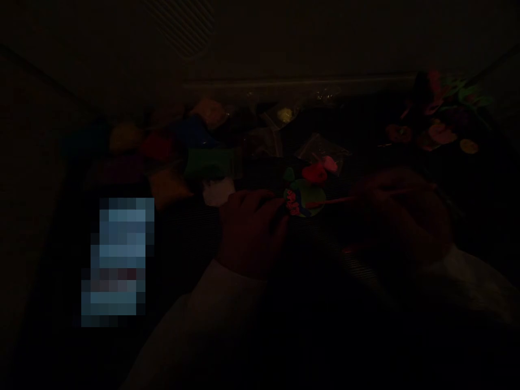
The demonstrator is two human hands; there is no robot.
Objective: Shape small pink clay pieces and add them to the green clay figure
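The scene is very dark. My left hand (252, 233) has its fingers bent at the left edge of a green clay-like disc (314, 194), seemingly gripping it. Ruffled red pieces (291, 201) and a dark blue strip (303, 208) lie on the disc's left part. In my right hand (406, 211), fingers closed, is a thin red stick-shaped tool (339, 201), its tip over or touching the disc. Just behind the disc are a red lump (314, 173), a pink lump (330, 164) and a small green piece (288, 174).
Several coloured packets, among them a green packet (209, 162) and an orange packet (168, 187), lie at the back left. A white lump (219, 191) is beside my left hand. A blurred-out lit screen (122, 254) is at left. Pink shaped pieces (442, 131) sit at the back right.
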